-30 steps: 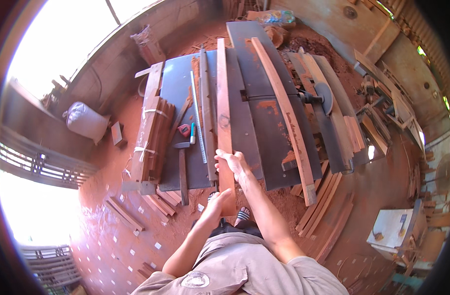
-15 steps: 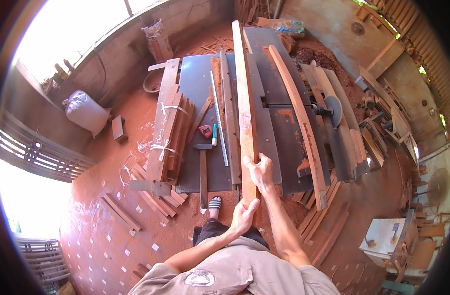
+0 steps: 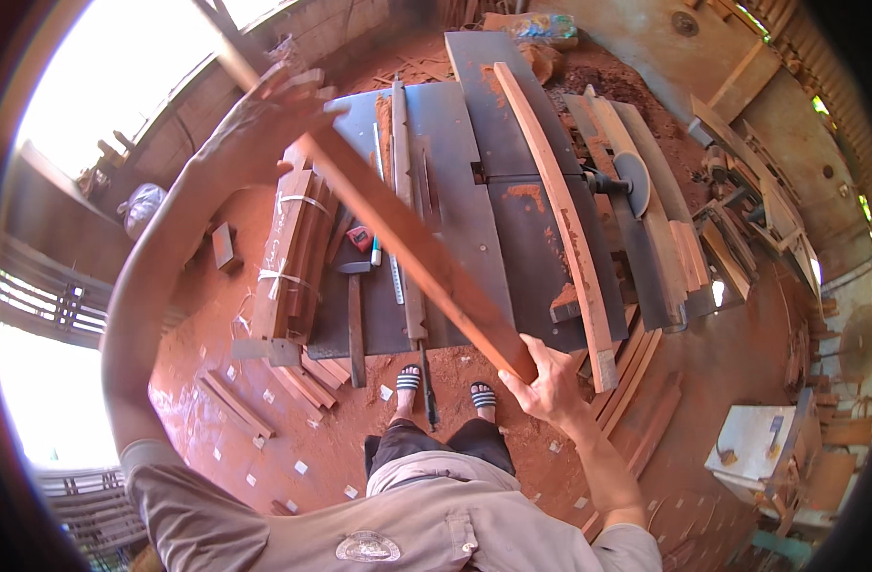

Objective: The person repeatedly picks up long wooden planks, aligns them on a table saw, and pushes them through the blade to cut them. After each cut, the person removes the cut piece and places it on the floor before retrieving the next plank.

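Above the surface (image 3: 445, 143), the long board (image 3: 407, 238) slants left, its near end gripped by the right hand (image 3: 550, 386); whether the blurred left hand (image 3: 269, 126) grasps it, I cannot tell. A weak left hold could drop it onto the bundled strips (image 3: 285, 259). The hands are now farther apart, the board no longer pointing ahead.

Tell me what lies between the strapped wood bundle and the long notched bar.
The head view shows a hammer, a red tape measure, a marker, a ruler, a narrow wooden strip and sawdust there; the held beam crosses above.
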